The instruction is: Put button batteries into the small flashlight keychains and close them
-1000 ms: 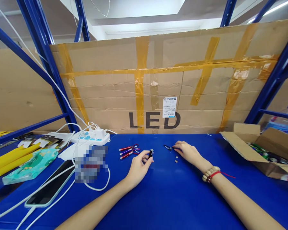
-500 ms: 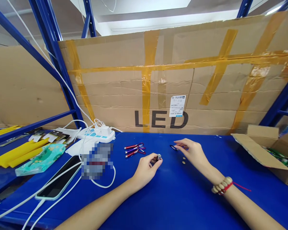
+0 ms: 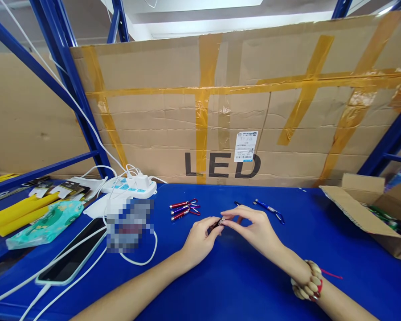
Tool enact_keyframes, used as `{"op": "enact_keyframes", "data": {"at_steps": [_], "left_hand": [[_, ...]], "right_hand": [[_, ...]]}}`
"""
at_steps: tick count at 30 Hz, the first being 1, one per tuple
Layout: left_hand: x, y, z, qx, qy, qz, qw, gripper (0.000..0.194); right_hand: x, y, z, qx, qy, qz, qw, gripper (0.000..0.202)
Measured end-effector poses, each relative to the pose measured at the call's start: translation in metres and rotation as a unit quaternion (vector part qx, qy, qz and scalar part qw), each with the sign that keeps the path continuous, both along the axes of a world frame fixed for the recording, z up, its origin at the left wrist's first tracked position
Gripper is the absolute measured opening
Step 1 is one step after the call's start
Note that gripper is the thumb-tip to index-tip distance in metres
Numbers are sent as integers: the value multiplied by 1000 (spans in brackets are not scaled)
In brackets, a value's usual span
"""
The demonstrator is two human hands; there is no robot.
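My left hand [image 3: 198,238] pinches a small black mini flashlight [image 3: 219,221] just above the blue tabletop [image 3: 240,276]. My right hand [image 3: 256,229] has its thumb and forefinger at the flashlight's silver end; whatever small part it pinches there is hidden by the fingertips. A beaded bracelet [image 3: 308,281] with a red string sits on my right wrist. Beyond my right hand lies a blue pen-like flashlight [image 3: 269,209] with a clip. Several red and purple mini flashlights [image 3: 183,208] with carabiners lie in a bunch to the left of my hands.
A taped cardboard sheet [image 3: 220,111] marked LED walls the back. An open carton [image 3: 370,209] of parts stands at right. At left lie a white power strip [image 3: 133,189], cables, a phone [image 3: 71,258], a teal pouch [image 3: 42,227] and yellow strips [image 3: 16,214]. Blue rack posts frame both sides.
My right hand left the far tabletop and came back to the flashlight in my left hand, meeting its silver end. The blue pen-like flashlight it covered now lies bare.
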State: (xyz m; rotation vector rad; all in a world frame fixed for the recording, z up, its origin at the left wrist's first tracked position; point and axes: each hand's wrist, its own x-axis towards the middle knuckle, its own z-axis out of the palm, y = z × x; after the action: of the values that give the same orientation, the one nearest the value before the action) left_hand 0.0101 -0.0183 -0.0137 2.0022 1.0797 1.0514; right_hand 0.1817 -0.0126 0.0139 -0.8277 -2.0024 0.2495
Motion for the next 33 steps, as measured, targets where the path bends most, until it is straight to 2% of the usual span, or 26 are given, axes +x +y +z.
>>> {"op": "enact_keyframes", "data": {"at_steps": [9, 16, 20, 23, 25, 28, 30, 33], "left_hand": [[0, 2, -1, -1, 5, -5, 1000, 23], [1, 1, -1, -8, 19, -4, 1000, 18], [1, 1, 1, 6, 48, 24, 999, 20], [-1, 3, 1, 21, 65, 59, 996, 21], [-3, 5, 1, 29, 74, 80, 994, 21], [-6, 8, -1, 34, 89, 96, 991, 20], [-8, 10, -2, 32, 107, 98, 989, 19], [-9, 11, -3, 29, 145, 93, 985, 20]], "right_hand": [[1, 4, -7, 14, -57, 15, 998, 19], [2, 2, -8, -17, -103, 38, 994, 24], [5, 4, -3, 6, -70, 10, 997, 21], [14, 7, 8, 1, -94, -62, 994, 21], [24, 10, 16, -19, -169, -140, 975, 18], [42, 16, 23, -90, -291, -240, 922, 9], [54, 20, 23, -136, -340, -274, 889, 10], [65, 25, 20, -164, -365, -283, 872, 13]]}}
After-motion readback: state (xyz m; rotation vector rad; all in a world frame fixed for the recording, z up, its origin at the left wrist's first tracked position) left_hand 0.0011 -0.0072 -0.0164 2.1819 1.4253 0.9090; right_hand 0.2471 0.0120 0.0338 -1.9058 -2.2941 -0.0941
